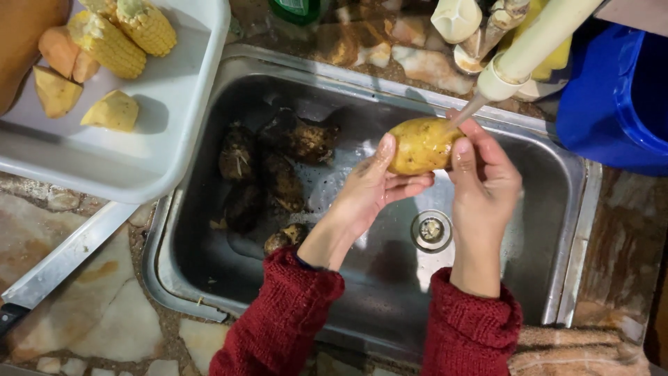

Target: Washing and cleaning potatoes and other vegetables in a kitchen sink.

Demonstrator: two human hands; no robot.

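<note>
Both of my hands hold a yellow potato (419, 145) over the steel sink (348, 90), right under the spout of a cream tap (518, 59) where a thin stream of water falls. My left hand (369, 191) cups the potato from below and from the left. Pressed to its right end are the fingers of my right hand (483, 184). Dark red knitted sleeves cover both forearms. Several dirty, dark root tubers (268, 174) lie on the sink floor to the left, near the drain (431, 230).
A white tray (163, 104) overlaps the sink's left rim and holds corn cob pieces (122, 35) and cut yellow-orange vegetable chunks (59, 80). A blue container (616, 97) stands at the right. A knife (59, 261) lies on the stone counter at the left.
</note>
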